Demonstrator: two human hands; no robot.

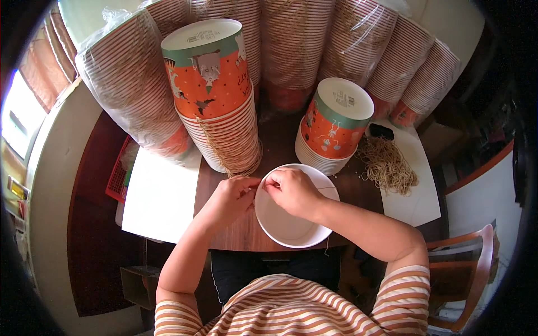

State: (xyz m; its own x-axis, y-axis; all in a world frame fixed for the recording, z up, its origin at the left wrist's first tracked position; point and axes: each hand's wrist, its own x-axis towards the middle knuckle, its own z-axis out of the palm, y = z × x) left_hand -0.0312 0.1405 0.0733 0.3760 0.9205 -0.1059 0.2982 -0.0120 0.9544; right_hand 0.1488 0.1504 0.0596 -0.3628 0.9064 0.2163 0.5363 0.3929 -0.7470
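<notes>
Striped sleeves end at bent elbows; left hand outside, right hand inside, fingers pinched at the left rim of a paper bucket by the table's near edge — on rim or cord, I cannot tell. Cord-draped tall stack looks done; short stack seems left.

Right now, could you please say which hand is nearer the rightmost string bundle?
The right hand, over the white tub, left of the string bundle; the left hand is farther left.
</notes>
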